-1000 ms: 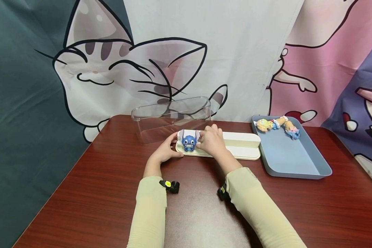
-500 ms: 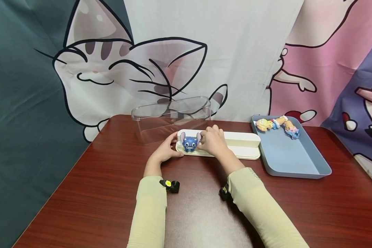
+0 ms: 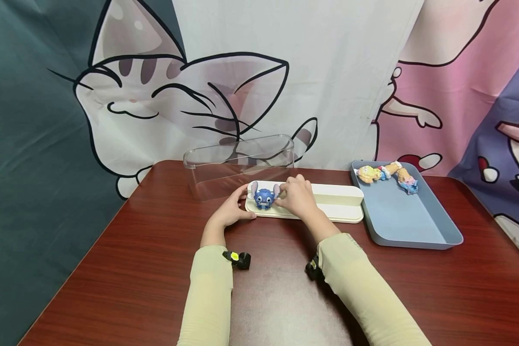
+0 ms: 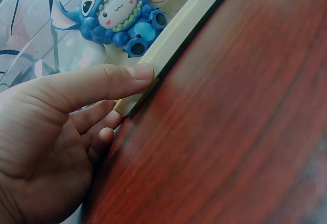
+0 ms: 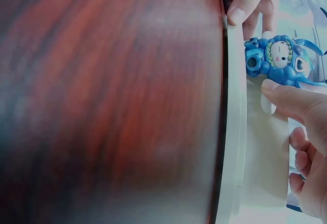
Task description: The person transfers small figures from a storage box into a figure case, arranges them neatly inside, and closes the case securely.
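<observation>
From the head camera I am seeing the blue figurine (image 3: 264, 198) sitting upright at the left end of the cream base (image 3: 339, 211), though I am not able to tell whether it is bearing fully on it. The right hand (image 3: 297, 196) is pinching it at the side, near one ear. Only this view is giving me the grey-blue tray (image 3: 411, 218), lying just beside the base's right end and holding several colourful figures (image 3: 367, 174); the clear cover (image 3: 242, 173) is standing behind the base. The left wrist camera is showing more closely how the left hand (image 3: 230, 210) is gripping the base's end, thumb pressing on the front rim. In the right wrist view I am noticing a small white oval (image 5: 268, 104) by the right thumb, which I am failing to identify.
</observation>
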`<state>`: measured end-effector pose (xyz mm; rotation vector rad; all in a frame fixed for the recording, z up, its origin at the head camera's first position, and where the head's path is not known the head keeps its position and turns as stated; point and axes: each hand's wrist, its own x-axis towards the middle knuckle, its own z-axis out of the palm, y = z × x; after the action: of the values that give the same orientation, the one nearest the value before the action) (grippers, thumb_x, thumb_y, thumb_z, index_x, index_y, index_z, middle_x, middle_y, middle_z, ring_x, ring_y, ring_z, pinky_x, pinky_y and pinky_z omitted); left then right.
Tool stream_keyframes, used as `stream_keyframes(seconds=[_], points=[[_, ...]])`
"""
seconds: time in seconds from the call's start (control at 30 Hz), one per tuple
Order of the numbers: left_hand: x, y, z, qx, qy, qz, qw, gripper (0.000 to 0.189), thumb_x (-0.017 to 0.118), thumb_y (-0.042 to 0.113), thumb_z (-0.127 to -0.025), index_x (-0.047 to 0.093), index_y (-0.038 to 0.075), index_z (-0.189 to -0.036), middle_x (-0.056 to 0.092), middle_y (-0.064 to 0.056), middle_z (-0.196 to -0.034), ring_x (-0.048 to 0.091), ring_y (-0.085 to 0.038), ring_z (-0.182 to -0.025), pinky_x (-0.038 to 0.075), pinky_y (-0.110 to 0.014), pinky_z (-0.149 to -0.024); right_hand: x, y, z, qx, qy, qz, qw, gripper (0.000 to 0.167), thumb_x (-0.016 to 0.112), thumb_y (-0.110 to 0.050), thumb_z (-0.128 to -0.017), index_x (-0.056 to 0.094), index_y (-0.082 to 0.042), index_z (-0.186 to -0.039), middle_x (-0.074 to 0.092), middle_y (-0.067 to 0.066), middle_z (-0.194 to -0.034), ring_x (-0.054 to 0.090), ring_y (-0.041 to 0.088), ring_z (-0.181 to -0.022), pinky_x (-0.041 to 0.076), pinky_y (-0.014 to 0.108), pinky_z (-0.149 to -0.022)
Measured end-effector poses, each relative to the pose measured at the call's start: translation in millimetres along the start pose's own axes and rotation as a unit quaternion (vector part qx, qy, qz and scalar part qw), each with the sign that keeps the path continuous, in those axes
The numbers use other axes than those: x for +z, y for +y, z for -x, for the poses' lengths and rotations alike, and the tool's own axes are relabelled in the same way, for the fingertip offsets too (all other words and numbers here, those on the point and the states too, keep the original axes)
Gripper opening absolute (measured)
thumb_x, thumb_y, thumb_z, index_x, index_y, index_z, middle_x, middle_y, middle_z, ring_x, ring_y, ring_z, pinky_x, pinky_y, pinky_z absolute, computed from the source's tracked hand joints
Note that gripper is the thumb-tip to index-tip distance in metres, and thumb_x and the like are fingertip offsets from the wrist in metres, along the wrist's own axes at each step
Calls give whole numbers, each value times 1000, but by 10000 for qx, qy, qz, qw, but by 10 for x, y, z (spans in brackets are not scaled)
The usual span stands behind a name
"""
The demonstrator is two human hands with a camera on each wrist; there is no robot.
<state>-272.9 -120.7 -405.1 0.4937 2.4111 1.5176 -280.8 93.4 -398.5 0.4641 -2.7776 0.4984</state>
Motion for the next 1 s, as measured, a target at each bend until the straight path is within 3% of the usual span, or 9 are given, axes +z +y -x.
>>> stream_keyframes(seconds=[0.23,0.47,0.7,1.0], points=[[1,57,37,-54,1,-53,10000,90,74,-2,-74,21,4,-146,33,-21,-140,33,-32,-128,27,-44,-105,-5,-21,-14,87,-115,72,9999,22,82,-32,-65,69,-17,-75,44,-2,-71,39,23,-80,30,37,-68],[6,10,5,-46,13,-47,10000,90,74,-3,-73,21,3,-146,34,-21,-140,34,-33,-127,28,-45,-104,-11,-23,-6,121,-113,95,9998,25,82,-32,-64,70,-16,-79,44,-2,-71,40,24,-80,31,37,-67],[22,-325,-195,-18,45,16,10000,97,79,3,-70,20,10,-147,33,-17,-141,33,-30,-128,27,-44,-105,-26,-28,3,108,-61,8,9999,24,83,-29,-64,68,-14,-76,45,-1,-71,40,24,-79,33,37,-67],[37,-371,-209,-20,162,-52,9999,95,79,4,-70,23,14,-146,37,-12,-139,36,-25,-125,30,-40,-103,-60,9,-8,1,-179,-286,9994,24,83,-28,-65,67,-12,-76,50,0,-73,42,24,-79,35,36,-68]])
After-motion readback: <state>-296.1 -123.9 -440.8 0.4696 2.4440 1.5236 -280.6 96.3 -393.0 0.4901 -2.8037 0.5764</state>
